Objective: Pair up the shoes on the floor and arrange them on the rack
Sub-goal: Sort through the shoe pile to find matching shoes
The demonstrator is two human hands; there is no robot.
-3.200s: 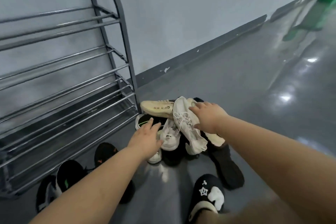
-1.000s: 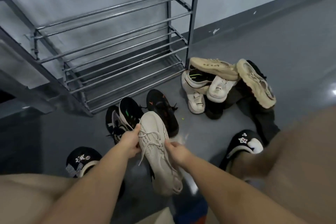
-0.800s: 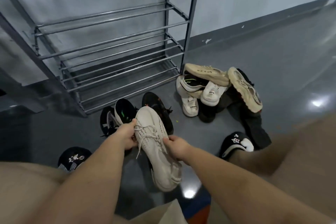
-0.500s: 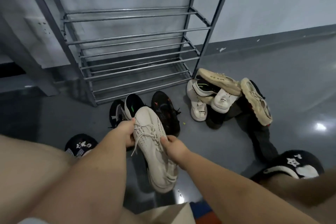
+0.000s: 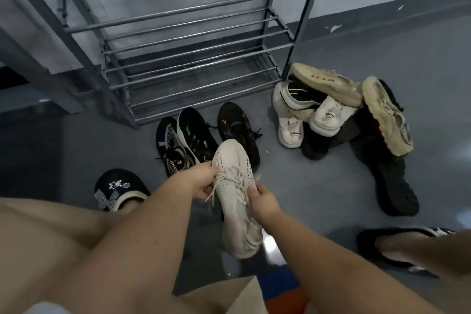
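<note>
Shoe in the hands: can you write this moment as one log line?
step: pairing | left hand: grips cream knit sneaker | right hand: grips it too | rack: no shoes | pile: on floor

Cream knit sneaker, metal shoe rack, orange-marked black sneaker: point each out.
Cream knit sneaker (image 5: 233,160): head view, toe.
Metal shoe rack (image 5: 193,10): head view, a shelf bar.
Orange-marked black sneaker (image 5: 233,120): head view, upper near toe.

Partly legible lettering on black patterned sneaker (image 5: 169,150), not clearly readable
</note>
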